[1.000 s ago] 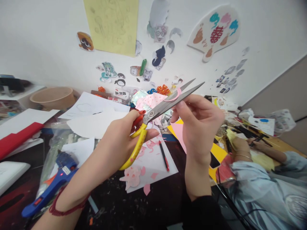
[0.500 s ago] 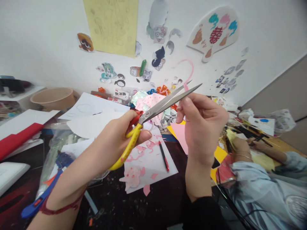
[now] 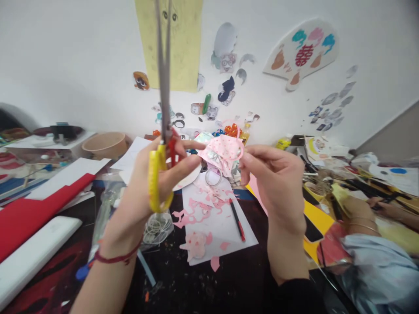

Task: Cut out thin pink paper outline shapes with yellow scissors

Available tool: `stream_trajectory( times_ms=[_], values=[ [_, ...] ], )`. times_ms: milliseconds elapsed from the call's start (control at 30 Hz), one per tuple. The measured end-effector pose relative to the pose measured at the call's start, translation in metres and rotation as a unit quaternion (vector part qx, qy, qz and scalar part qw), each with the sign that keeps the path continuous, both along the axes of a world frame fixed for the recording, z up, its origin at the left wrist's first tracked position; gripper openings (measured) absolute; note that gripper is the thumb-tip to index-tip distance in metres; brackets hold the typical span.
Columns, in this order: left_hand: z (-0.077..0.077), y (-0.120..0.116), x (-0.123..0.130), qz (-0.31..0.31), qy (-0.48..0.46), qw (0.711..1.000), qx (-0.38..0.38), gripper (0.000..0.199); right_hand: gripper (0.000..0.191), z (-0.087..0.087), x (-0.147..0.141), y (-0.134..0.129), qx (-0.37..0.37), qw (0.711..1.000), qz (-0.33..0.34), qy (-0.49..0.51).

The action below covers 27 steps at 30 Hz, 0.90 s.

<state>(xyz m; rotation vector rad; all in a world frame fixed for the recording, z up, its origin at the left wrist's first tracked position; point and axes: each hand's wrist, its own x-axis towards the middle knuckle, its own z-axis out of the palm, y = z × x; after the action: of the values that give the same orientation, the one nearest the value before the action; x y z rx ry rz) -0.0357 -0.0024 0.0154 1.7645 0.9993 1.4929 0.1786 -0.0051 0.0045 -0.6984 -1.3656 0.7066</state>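
My left hand [image 3: 163, 174] is wrapped round the yellow and red handles of the scissors [image 3: 164, 83], whose long metal blades point upward, nearly together. Thumb and forefinger of my right hand [image 3: 275, 183] pinch a thin, curled pink paper strip [image 3: 241, 152]. Below both hands lies a white sheet [image 3: 225, 246] with pink paper scraps [image 3: 199, 209], a pink paper shape [image 3: 195, 245] and a black and red pen [image 3: 237, 220]. A roll of clear tape [image 3: 213, 176] sits at the sheet's far end.
A person's hand [image 3: 358, 213] and pale sleeve [image 3: 379, 261] are at the right. At the left lie a red folder [image 3: 49, 209], a white box [image 3: 36, 257] and a round wooden container [image 3: 106, 145]. Behind is a wall [image 3: 81, 65] with stickers.
The scissors have swung from pointing right, around the strip, to upright and away from it. My left hand has turned with them. My right hand still pinches the strip, now lower in view.
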Motion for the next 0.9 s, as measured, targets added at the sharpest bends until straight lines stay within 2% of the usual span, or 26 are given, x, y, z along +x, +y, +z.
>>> stream_trajectory(
  times_ms=[167,500,633,767,900],
  values=[
    [0.001,0.002,0.029,-0.031,-0.072,0.997,-0.01,0.039,0.001,-0.004,-0.003,-0.003,-0.045,0.996,0.067,-0.048],
    [-0.009,0.012,0.027,-0.098,-0.181,0.979,-0.018,0.036,0.006,-0.005,-0.005,0.002,-0.067,0.991,0.068,-0.097],
    [-0.012,0.021,0.024,-0.123,-0.189,0.974,-0.017,0.038,0.006,-0.004,-0.005,0.004,-0.072,0.988,0.072,-0.117],
    [-0.012,0.025,0.023,-0.1,-0.154,0.983,-0.022,0.034,0.01,-0.004,-0.005,0.007,-0.055,0.988,0.055,-0.131],
    [-0.013,0.026,0.023,-0.119,-0.15,0.981,-0.025,0.035,0.014,-0.004,-0.003,0.008,-0.04,0.988,0.047,-0.142]
  ],
)
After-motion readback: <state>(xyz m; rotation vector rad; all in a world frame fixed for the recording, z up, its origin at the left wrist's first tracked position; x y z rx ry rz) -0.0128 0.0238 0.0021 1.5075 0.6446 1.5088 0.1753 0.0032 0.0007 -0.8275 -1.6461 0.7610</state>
